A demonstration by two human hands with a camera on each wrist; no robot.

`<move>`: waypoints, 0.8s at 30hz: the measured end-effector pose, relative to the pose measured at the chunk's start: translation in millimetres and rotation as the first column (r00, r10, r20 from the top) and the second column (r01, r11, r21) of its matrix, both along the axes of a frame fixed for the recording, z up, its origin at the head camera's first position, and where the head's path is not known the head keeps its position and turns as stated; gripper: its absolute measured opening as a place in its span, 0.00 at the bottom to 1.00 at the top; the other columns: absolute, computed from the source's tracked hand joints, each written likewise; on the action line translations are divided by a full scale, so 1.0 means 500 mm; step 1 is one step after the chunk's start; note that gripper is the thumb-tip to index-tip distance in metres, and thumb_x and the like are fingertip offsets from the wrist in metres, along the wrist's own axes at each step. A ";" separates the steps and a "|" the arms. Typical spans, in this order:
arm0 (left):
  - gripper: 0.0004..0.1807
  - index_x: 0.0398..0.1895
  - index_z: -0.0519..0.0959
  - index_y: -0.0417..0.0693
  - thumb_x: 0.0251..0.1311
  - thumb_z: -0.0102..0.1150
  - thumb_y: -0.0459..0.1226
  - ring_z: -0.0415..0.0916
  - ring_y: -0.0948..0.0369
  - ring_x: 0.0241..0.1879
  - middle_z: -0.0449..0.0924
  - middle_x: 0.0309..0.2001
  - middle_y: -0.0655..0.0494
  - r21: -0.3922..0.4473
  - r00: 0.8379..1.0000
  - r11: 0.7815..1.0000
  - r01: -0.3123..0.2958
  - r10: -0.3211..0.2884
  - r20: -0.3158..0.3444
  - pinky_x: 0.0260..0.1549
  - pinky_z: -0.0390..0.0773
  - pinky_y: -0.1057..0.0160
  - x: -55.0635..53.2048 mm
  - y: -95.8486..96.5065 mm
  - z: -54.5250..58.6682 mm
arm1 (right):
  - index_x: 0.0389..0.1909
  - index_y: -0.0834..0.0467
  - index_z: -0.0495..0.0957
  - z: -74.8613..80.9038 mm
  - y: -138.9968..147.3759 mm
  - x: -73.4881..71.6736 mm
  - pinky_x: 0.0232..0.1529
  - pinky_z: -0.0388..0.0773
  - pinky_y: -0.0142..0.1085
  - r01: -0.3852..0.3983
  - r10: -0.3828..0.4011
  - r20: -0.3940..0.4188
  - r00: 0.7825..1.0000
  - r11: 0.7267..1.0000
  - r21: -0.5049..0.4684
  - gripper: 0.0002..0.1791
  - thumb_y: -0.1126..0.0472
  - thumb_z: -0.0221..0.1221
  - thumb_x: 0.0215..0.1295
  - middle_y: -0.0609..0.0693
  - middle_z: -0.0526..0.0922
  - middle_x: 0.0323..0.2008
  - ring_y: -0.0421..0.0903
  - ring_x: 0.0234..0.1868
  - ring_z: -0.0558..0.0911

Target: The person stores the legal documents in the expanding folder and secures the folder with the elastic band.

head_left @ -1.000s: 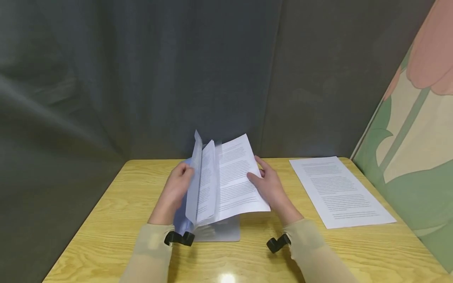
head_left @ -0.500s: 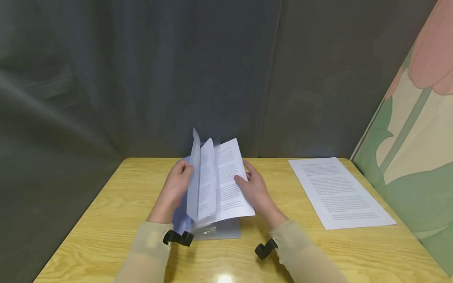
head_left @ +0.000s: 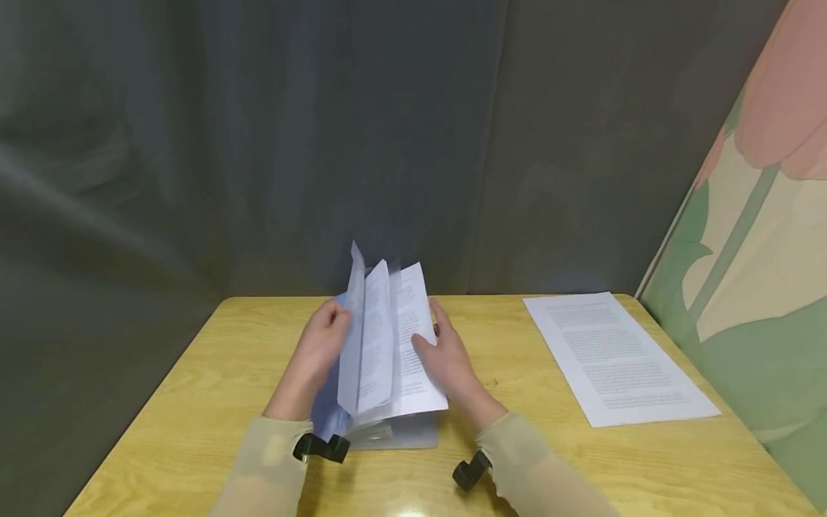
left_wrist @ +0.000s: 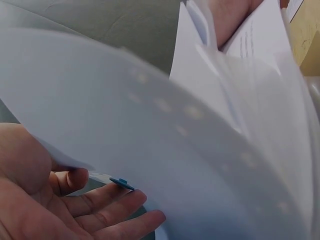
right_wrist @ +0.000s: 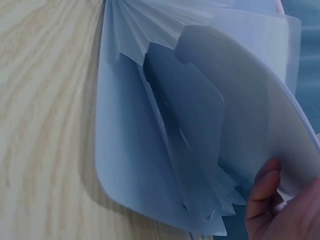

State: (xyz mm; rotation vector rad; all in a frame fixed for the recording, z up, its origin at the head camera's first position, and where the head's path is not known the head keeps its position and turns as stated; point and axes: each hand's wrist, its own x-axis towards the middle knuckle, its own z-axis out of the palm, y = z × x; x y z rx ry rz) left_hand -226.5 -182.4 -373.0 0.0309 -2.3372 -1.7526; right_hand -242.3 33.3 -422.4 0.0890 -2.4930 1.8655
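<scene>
My left hand (head_left: 321,345) pinches the raised cover edge of a translucent blue accordion folder (right_wrist: 125,145), which stands fanned apart on the table. In the left wrist view, a small teal clasp (left_wrist: 122,183) shows by those fingers. My right hand (head_left: 448,357) grips the right edge of a printed sheet (head_left: 413,377), thumb on the front and fingers behind. The sheet's left part lies behind a clear divider of the folder. Another printed page (head_left: 377,352) stands inside, left of that divider. In the right wrist view, pleats (right_wrist: 145,30) join the folder's panels.
A second printed sheet (head_left: 620,362) lies flat at the right of the wooden table (head_left: 213,402). Dark grey curtain (head_left: 362,143) hangs behind the table's back edge. Flower-patterned fabric (head_left: 769,287) borders the right side. A black wrist camera (head_left: 321,448) sits on the left sleeve.
My right hand has moved left, carrying the printed sheet farther in behind the folder's clear divider, so less of it shows. The left hand stays on the cover, nearly still.
</scene>
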 end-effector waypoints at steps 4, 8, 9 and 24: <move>0.12 0.31 0.65 0.46 0.79 0.48 0.32 0.61 0.56 0.30 0.62 0.30 0.53 -0.009 1.000 1.000 0.005 -0.005 0.000 0.31 0.62 0.59 0.007 -0.003 -0.004 | 0.89 0.53 0.56 -0.009 -0.015 0.007 0.58 0.81 0.54 -0.010 0.010 -0.033 0.999 1.000 0.006 0.41 0.61 0.60 0.80 0.64 0.75 0.68 0.56 0.54 0.84; 0.12 0.32 0.65 0.46 0.79 0.47 0.33 0.62 0.55 0.31 0.62 0.30 0.52 -0.014 1.000 1.000 0.005 -0.005 0.007 0.31 0.63 0.59 0.012 -0.008 -0.007 | 0.88 0.56 0.58 -0.011 -0.025 0.011 0.60 0.80 0.53 -0.021 0.023 -0.056 0.998 0.999 0.027 0.39 0.60 0.60 0.81 0.64 0.75 0.69 0.56 0.57 0.81; 0.12 0.32 0.65 0.46 0.79 0.47 0.33 0.62 0.55 0.31 0.62 0.30 0.52 -0.015 1.000 1.000 0.005 -0.005 0.013 0.31 0.63 0.59 0.014 -0.009 -0.007 | 0.88 0.57 0.59 -0.011 -0.027 0.012 0.58 0.81 0.52 -0.022 0.024 -0.057 0.998 0.999 0.029 0.39 0.60 0.60 0.81 0.63 0.75 0.68 0.56 0.56 0.81; 0.12 0.33 0.66 0.45 0.80 0.46 0.34 0.61 0.56 0.31 0.61 0.30 0.52 -0.016 1.000 1.000 -0.001 0.001 0.012 0.31 0.62 0.59 0.013 -0.011 0.005 | 0.83 0.55 0.70 0.000 -0.019 0.003 0.53 0.79 0.47 -0.026 0.032 -0.095 0.995 0.998 0.063 0.27 0.55 0.53 0.89 0.56 0.83 0.53 0.51 0.49 0.80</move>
